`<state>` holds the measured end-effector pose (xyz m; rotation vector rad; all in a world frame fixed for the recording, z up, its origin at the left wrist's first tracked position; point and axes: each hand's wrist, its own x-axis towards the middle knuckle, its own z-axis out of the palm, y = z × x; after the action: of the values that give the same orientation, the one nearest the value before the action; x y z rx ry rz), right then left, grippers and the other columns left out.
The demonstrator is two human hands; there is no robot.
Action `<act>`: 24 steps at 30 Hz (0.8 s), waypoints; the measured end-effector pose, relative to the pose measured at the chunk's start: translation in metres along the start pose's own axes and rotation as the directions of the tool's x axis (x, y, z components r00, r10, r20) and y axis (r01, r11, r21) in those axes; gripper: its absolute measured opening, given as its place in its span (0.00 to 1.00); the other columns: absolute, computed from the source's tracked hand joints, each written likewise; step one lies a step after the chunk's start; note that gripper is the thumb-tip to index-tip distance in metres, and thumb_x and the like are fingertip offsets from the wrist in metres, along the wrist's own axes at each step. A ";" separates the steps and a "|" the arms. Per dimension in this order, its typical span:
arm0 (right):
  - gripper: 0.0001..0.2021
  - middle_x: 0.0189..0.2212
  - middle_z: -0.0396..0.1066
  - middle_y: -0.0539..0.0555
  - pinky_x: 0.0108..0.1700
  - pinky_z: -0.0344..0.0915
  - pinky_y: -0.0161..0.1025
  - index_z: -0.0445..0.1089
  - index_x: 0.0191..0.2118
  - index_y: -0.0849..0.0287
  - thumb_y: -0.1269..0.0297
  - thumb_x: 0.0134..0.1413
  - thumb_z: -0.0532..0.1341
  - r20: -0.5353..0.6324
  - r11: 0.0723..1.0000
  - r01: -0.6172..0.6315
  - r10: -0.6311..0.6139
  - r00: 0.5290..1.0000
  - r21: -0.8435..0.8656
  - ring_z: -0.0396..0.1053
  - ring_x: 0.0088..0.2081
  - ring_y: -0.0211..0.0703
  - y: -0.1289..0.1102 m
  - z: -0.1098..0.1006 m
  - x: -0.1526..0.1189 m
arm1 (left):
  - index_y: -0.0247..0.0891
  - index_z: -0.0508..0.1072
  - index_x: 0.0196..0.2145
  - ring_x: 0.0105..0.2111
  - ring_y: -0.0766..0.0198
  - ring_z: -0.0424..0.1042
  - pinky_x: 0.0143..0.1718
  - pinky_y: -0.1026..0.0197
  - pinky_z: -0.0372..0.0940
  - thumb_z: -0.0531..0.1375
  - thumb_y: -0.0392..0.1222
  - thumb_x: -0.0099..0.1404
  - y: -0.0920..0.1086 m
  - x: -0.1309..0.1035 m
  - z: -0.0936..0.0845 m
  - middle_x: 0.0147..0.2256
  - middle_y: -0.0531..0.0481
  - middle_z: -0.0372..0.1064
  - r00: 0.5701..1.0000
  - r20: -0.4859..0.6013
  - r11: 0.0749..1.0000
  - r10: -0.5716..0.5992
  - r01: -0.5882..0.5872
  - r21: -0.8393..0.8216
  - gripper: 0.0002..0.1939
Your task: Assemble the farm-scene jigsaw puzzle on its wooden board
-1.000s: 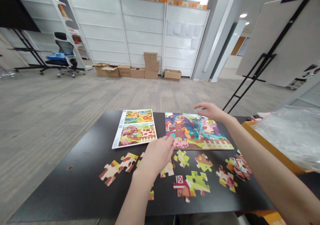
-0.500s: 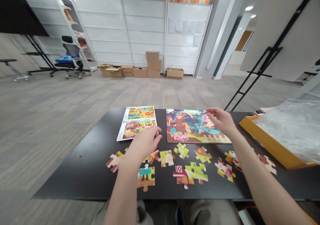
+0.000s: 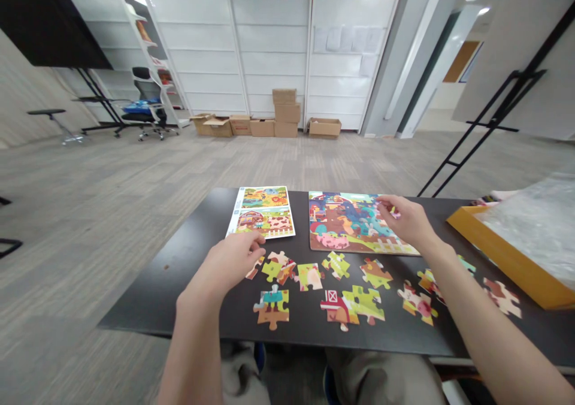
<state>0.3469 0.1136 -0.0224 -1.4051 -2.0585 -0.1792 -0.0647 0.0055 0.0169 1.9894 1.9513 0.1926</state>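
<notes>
My left hand (image 3: pixel 236 258) is open, fingers loosely bent, over the lower left edge of a printed picture sheet (image 3: pixel 265 201). Puzzle pieces lie beside its fingertips, the closest being a green and red piece (image 3: pixel 277 268). My right hand (image 3: pixel 406 220) reaches over the right part of a colourful puzzle board (image 3: pixel 341 237). Its thumb and fingers are apart near the board's surface; any contact is hard to make out. Below the board lie a farmer-body piece (image 3: pixel 272 309), two joined red barn and green pieces (image 3: pixel 353 306), a hen piece (image 3: pixel 309 277) and a pink-nosed animal piece (image 3: pixel 417 303).
The black table (image 3: pixel 148 297) carries everything. At its right stands a yellow box (image 3: pixel 507 255) with clear plastic wrap (image 3: pixel 534 225) on it. A brown and white piece (image 3: pixel 502 297) lies near that box. Cardboard boxes (image 3: pixel 263 127) stand along the far shelving.
My left hand has drawn back leftward, off the picture sheet's printed scenes and toward its lower left edge. My right hand stays over the board's right part. The whole view has shifted slightly.
</notes>
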 end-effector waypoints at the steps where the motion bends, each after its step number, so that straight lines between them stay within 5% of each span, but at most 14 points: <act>1: 0.15 0.35 0.78 0.58 0.39 0.70 0.44 0.74 0.48 0.56 0.57 0.64 0.54 0.010 1.000 0.003 -0.003 1.000 -0.010 0.75 0.36 0.50 0.000 0.001 0.000 | 0.44 0.74 0.45 0.38 0.56 0.77 0.36 0.61 0.64 0.55 0.44 0.66 -0.003 -0.004 -0.004 0.40 0.48 0.79 0.998 -0.018 0.997 -0.064 0.065 0.050 0.12; 4: 0.16 0.35 0.78 0.58 0.39 0.69 0.44 0.74 0.49 0.56 0.57 0.64 0.54 0.033 1.000 0.006 -0.006 0.999 -0.023 0.76 0.36 0.51 0.000 0.002 0.000 | 0.44 0.74 0.46 0.40 0.54 0.77 0.37 0.59 0.64 0.55 0.44 0.66 -0.001 -0.015 -0.009 0.41 0.46 0.79 0.990 -0.029 0.980 -0.135 0.137 0.144 0.13; 8: 0.15 0.35 0.78 0.57 0.39 0.69 0.43 0.74 0.48 0.55 0.58 0.63 0.54 0.066 1.000 0.005 -0.004 0.998 -0.021 0.75 0.36 0.50 -0.002 0.004 0.000 | 0.40 0.75 0.46 0.47 0.52 0.76 0.45 0.56 0.66 0.57 0.44 0.67 0.027 -0.017 0.001 0.46 0.44 0.78 0.998 0.010 0.994 0.059 -0.059 0.092 0.13; 11: 0.16 0.35 0.78 0.58 0.39 0.69 0.43 0.74 0.48 0.55 0.58 0.63 0.53 0.084 1.000 0.006 -0.005 0.996 -0.019 0.75 0.36 0.50 -0.003 0.006 -0.001 | 0.42 0.76 0.49 0.51 0.52 0.73 0.49 0.56 0.66 0.63 0.44 0.62 0.055 -0.015 0.017 0.49 0.46 0.76 0.961 0.075 0.964 0.267 -0.267 -0.009 0.17; 15: 0.15 0.35 0.78 0.58 0.39 0.69 0.43 0.74 0.48 0.55 0.59 0.62 0.54 0.089 1.000 0.016 -0.016 0.996 -0.004 0.75 0.36 0.50 -0.002 0.006 -0.002 | 0.44 0.75 0.50 0.50 0.49 0.72 0.48 0.53 0.68 0.69 0.42 0.55 0.080 -0.011 0.032 0.48 0.46 0.75 0.938 0.128 0.943 0.324 -0.331 0.038 0.24; 24: 0.15 0.36 0.79 0.57 0.40 0.68 0.42 0.74 0.48 0.55 0.60 0.62 0.54 0.097 1.000 0.015 -0.017 0.995 0.021 0.75 0.36 0.49 -0.012 0.001 -0.001 | 0.44 0.76 0.45 0.48 0.51 0.71 0.46 0.55 0.66 0.68 0.41 0.54 0.076 0.000 0.041 0.46 0.47 0.73 0.916 0.117 0.921 0.385 -0.389 0.014 0.19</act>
<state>0.3364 0.1081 -0.0213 -1.4108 -2.1449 -0.0977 0.0203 -0.0004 0.0038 2.3414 1.4855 0.1370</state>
